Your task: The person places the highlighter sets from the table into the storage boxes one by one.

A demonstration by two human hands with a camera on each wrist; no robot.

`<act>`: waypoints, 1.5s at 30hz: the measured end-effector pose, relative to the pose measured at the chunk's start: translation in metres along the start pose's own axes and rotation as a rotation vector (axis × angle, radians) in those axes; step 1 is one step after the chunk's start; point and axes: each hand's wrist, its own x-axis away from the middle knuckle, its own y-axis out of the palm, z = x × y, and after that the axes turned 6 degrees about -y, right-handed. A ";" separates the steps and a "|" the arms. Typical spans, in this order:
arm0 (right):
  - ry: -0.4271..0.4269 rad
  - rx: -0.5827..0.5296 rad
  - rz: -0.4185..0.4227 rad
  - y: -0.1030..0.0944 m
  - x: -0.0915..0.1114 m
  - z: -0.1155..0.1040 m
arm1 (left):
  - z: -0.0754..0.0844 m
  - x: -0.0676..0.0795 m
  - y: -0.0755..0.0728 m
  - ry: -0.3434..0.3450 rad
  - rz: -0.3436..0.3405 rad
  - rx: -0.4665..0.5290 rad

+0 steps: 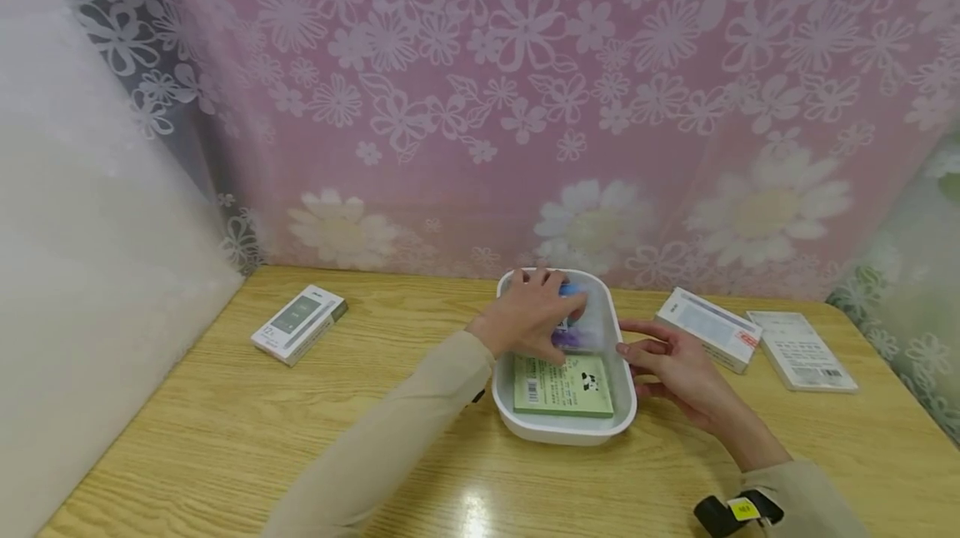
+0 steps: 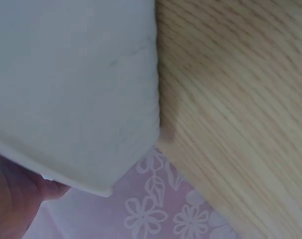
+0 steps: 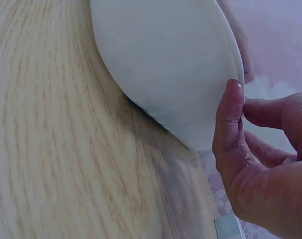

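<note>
A white plastic basin (image 1: pixel 564 436) stands on the table. Inside it, a green packet with a panda picture (image 1: pixel 577 388) lies in the near half. A clear pack with blue and purple contents (image 1: pixel 576 340) lies in the far half, partly hidden by my left hand (image 1: pixel 531 315). That hand reaches in over the pack with its fingers spread, the fingertips near the far rim. My right hand (image 1: pixel 678 371) is at the basin's right side, its fingers (image 3: pixel 229 119) extended and touching the wall near the rim. Both wrist views show mainly the basin's outer wall (image 2: pixel 76 89).
A small white and grey box (image 1: pixel 300 324) lies at the left of the table. On the right are a white box with a red mark (image 1: pixel 708 330) and a flat white printed pack (image 1: pixel 802 351). A pink flowered curtain (image 1: pixel 465 146) hangs along the back edge.
</note>
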 end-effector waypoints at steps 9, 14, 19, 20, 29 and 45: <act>-0.007 -0.003 0.003 0.002 -0.002 -0.003 | -0.003 -0.003 0.010 -0.036 -0.054 -0.029; -0.012 -0.004 0.005 0.002 -0.002 -0.003 | -0.004 -0.005 0.009 -0.052 -0.102 -0.009; -0.003 -0.003 0.004 0.002 -0.002 -0.002 | -0.002 -0.006 0.009 -0.082 -0.158 0.019; -0.001 -0.002 0.004 0.003 -0.002 -0.002 | -0.002 -0.005 0.009 -0.087 -0.168 0.027; 0.007 0.007 0.011 0.003 -0.001 0.000 | 0.000 -0.005 0.009 -0.110 -0.292 0.203; 0.005 0.002 0.017 0.001 -0.001 0.003 | -0.005 0.003 0.006 -0.046 -0.311 0.270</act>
